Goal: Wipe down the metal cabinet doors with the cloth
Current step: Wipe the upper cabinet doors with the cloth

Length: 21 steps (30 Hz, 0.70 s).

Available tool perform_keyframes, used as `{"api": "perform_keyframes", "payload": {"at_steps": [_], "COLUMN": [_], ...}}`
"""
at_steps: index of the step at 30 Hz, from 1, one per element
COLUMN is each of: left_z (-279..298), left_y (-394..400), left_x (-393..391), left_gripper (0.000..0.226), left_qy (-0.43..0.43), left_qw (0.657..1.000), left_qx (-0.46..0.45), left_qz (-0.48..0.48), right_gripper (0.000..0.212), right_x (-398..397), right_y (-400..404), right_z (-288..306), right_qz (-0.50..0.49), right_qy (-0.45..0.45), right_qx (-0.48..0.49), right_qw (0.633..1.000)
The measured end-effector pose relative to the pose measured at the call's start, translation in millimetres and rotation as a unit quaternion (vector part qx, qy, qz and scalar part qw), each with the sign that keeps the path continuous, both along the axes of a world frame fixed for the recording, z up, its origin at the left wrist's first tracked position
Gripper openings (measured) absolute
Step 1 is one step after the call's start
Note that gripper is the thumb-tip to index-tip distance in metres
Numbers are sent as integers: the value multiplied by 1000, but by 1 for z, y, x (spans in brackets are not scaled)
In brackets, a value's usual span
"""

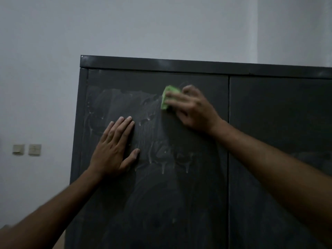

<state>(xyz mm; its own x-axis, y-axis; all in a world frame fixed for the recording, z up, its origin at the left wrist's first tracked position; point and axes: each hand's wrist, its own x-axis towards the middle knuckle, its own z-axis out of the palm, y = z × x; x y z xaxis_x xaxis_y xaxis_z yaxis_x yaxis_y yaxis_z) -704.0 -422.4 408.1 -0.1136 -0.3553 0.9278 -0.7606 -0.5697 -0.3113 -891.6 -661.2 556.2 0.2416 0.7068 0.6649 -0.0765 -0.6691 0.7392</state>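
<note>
1. My left hand (115,148) is the nearer one to me, lower on the panel. Its fingers are straight and close together, thumb spread to the side, palm flat against the left door (156,159) — pressing, holding nothing. I judge it is there to steady the door against my rubbing.

2. My right hand (193,108) reaches higher and further up the same door. Its fingers lie over a small green cloth (168,97), pressing it to the metal. The hand is motion-blurred, so I cannot tell how the fingers lie over it. Only the cloth's left part shows past my fingertips; the rest is under the hand.

3. The cloth sits near the top of the left door, just below the cabinet's top rail (179,65) and well left of the vertical seam (229,141) between the two doors.

4. Wet smears and a few drips cover the upper left part of this door, from above my left hand across to the cloth. The streaked area lies left of and below the cloth, so the coming stroke should run leftward or downward, toward my bracing hand — which may need to shift out of its path.

5. The right door (280,141) looks duller and unstreaked; by my judgement it is not yet wiped. My right hand is the nearer one to it.

6. Beyond, a pale wall (125,26), with two switch plates (27,149) low on the left.
</note>
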Motion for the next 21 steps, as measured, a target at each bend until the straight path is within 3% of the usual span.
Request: {"api": "perform_keyframes", "payload": {"at_steps": [2,3,5,7,8,10,13,14,16,18,19,21], "left_z": [0,0,0,0,0,-1,0,-1,-2,-5,-7,-9], "left_y": [0,0,1,2,2,1,1,2,4,10,15,25], "left_x": [0,0,0,0,0,-1,-2,-1,0,1,2,6], "left_gripper": [86,86,86,87,87,88,88,87,86,84,84,83], "left_qy": [-1,-1,0,2,1,-1,8,14,25,29,28,28], "left_qw": [1000,1000,1000,1000,1000,1000,999,999,997,997,997,998], "left_qx": [-2,-3,-2,-1,-2,-7,-15,-18,-27,-36,-38,-34], "left_qz": [-3,-4,-10,-15,-15,-16,-34,-44,-62,-66,-62,-50], "right_gripper": [34,34,35,35,35,36,34,32,34,37,36,33], "right_x": [7,12,17,10,8,9,17,24,33,29,27,27], "right_y": [9,16,23,20,17,14,28,35,42,38,37,39], "right_z": [-3,-14,-40,-42,-30,-1,10,-2,-35,-44,-33,-5], "right_qz": [33,40,29,-9,-20,-9,52,61,40,-4,-9,18], "right_qy": [-65,-65,30,146,152,91,-34,-42,42,150,147,76], "right_qx": [147,144,-14,-174,-208,-140,111,112,-40,-196,-222,-127], "right_qw": [986,987,999,974,966,986,992,991,998,969,964,989]}}
